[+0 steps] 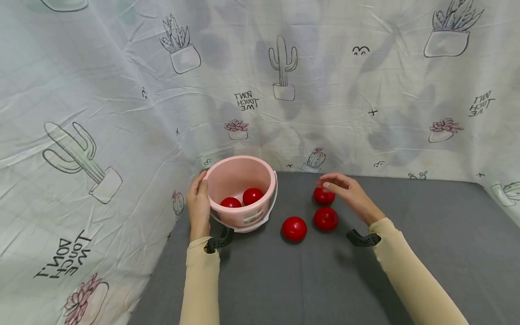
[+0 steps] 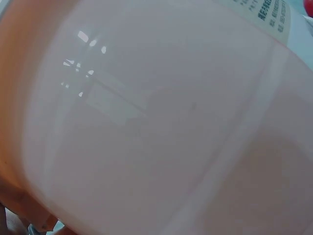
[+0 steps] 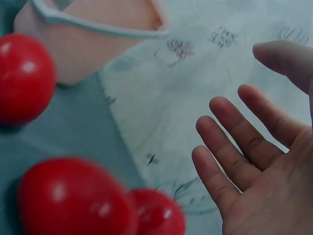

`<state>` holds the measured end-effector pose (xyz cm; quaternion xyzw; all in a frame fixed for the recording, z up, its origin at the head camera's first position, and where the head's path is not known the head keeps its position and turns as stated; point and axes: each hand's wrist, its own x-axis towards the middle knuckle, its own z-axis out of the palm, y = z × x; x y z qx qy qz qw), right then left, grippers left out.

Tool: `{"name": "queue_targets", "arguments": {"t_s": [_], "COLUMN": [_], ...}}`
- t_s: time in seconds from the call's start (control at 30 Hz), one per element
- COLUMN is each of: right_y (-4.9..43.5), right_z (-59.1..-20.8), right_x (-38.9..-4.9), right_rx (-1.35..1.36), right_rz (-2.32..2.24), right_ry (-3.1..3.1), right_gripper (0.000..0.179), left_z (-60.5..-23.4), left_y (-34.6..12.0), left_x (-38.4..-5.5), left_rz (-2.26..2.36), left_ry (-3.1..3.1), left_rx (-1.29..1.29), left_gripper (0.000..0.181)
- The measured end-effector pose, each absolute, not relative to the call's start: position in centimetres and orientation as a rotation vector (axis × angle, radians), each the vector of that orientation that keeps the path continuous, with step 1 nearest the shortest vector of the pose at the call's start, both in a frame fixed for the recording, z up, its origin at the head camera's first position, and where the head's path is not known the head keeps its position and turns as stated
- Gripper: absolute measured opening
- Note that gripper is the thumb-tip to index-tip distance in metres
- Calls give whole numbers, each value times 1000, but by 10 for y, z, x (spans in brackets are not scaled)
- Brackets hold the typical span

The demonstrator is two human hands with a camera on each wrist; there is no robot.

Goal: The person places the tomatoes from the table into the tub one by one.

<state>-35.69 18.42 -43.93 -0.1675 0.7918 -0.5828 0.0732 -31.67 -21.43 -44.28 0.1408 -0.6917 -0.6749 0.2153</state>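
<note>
Step in hand, as I read it: gathering red balls into the pink bucket [image 1: 227, 178], with a reach for another one under way. Two balls, one at left [image 1: 230, 202] and one at right [image 1: 253, 196], lie in the bucket, near side. Three more lie outside on the grey worktop [image 1: 264, 280], to the right of the bucket.

Left hand [image 1: 199, 203]: on the bucket's left side, thumb by the rim, fingers against the outer wall. Appears to steady it; the far fingertips are hidden, so I cannot tell how firmly they clamp. The left wrist view is nearly all pale wall. White handle [image 1: 276, 192] hangs down the near right side.

Right hand [image 1: 351, 194]: nothing held. Right wrist view shows the fingers spread, nearly straight, thumb well apart from them.

Ball positions against the right fingers: the far ball [image 1: 323, 197] is closest, its top partly behind the fingertips in the head view. No contact shows in the wrist view; a gap of background lies between. The middle ball [image 1: 326, 219] sits just nearer the person, the near ball [image 1: 294, 229] off to the left, toward the bucket.

Next move, my judgement: lower the fingers round the far ball, close gently since the surface looks glossy and could slip, lift clear of its neighbour, carry left over the rim.
</note>
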Motion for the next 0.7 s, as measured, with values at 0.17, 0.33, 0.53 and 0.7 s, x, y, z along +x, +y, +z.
{"name": "queue_targets", "arguments": {"t_s": [0.17, 0.33, 0.53, 0.7], "right_y": [195, 202, 205, 204], "right_z": [-463, -480, -497, -506], "right_x": [-350, -345, -340, -338], "right_rx": [-473, -487, -426, -404], "right_rz": [-1770, -1792, -1745, -1725], "right_ry": [2363, 2275, 2267, 2286], "right_gripper": [44, 43, 44, 44], "left_z": [-443, -442, -441, -441], "left_y": [-214, -214, -213, -213], "left_x": [-317, -317, -316, -317], "left_rz": [-1866, -1866, -1852, -1851], "left_ry": [-1909, -1915, -1929, -1930], "left_rx": [386, 385, 397, 400], "left_gripper": [43, 42, 41, 41]}}
